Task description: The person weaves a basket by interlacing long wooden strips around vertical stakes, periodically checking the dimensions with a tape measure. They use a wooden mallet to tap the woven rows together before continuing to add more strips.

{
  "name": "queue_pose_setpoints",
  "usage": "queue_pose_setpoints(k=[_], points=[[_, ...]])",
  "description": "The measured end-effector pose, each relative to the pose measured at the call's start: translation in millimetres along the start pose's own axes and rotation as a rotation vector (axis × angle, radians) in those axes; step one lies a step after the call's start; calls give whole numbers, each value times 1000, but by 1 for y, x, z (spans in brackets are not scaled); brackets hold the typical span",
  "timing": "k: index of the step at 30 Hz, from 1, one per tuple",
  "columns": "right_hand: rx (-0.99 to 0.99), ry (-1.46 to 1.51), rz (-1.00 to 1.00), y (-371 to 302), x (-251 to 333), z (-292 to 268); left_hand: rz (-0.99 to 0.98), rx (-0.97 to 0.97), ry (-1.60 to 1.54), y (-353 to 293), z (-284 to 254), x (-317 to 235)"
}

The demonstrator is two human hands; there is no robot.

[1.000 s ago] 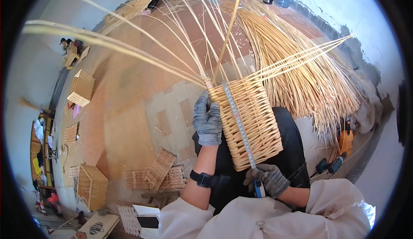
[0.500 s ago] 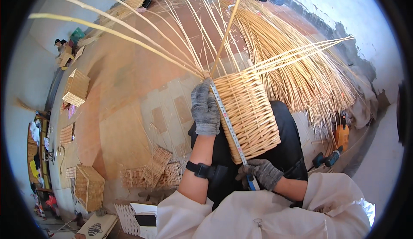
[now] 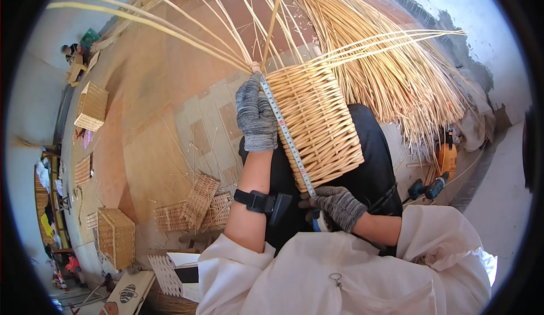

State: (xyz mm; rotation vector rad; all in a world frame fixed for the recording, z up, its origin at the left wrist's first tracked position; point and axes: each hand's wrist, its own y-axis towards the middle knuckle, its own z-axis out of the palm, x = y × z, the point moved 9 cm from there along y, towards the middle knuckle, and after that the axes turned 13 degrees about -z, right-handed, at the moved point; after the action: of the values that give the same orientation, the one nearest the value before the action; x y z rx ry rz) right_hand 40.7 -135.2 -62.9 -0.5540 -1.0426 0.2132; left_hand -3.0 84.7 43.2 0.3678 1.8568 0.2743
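A woven wicker basket (image 3: 317, 125) rests across my lap, long loose rods fanning out from its far edge. The blade of a tape measure (image 3: 288, 138) runs straight along its left edge. My left hand (image 3: 256, 116), in a grey knit glove, is closed at the far left corner, holding the blade's end against the wicker. At the near corner my gloved right hand (image 3: 339, 206) is closed around the blue-and-white tape case (image 3: 321, 222), partly hidden by the fingers. A black strap device (image 3: 260, 203) sits on my left forearm.
A large bundle of peeled willow rods (image 3: 391, 71) spreads over the floor at right. Nearer are a cordless drill (image 3: 435, 186) and an orange tool (image 3: 446, 159). Woven panels (image 3: 195, 207) and finished baskets (image 3: 116, 237) lie at left.
The view has shifted, so basket and hands sit higher and further left in the picture. My right hand has come closer to the basket's near corner, and the tape case has turned.
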Motion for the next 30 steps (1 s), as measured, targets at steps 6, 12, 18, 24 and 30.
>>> queue_pose_setpoints(k=[6, 12, 18, 24, 30], points=[[-39, 12, 16, 4, -8, -5, -29, 13, -75, 3, 5, 12], [-5, 96, -95, -4, 4, -3, -174, -115, -32, -28, -25, 11], [-167, 114, -281, -7, 27, -26, 15, 217, 107, -139, -49, -15], [-163, 187, -332, -6, 33, -32, 204, 200, 356, -170, -34, -14], [-148, 251, -330, -4, 33, -36, 241, 187, 439, -174, -34, -17]])
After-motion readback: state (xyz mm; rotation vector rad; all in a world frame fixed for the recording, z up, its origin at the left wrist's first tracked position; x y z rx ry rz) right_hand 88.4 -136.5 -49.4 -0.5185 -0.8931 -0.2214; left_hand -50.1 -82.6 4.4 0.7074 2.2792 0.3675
